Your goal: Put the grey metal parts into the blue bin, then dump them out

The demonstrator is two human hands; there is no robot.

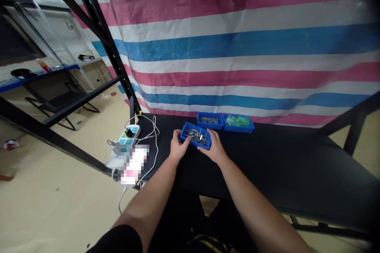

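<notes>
Blue tray of metal parts (196, 135): near the left end of the black table (282, 166), in front of two more blue trays, one with grey pieces (209, 120), one with green (239, 122). Left hand (178, 147): fingers curled round its left rim. Right hand (214, 148): fingers gripping its right side; both forearms extended. Power strip (128, 134) with white cables on the table's left edge. Striped tarpaulin (237, 47) behind; black shelving frame (89, 19) at left; beige floor.
</notes>
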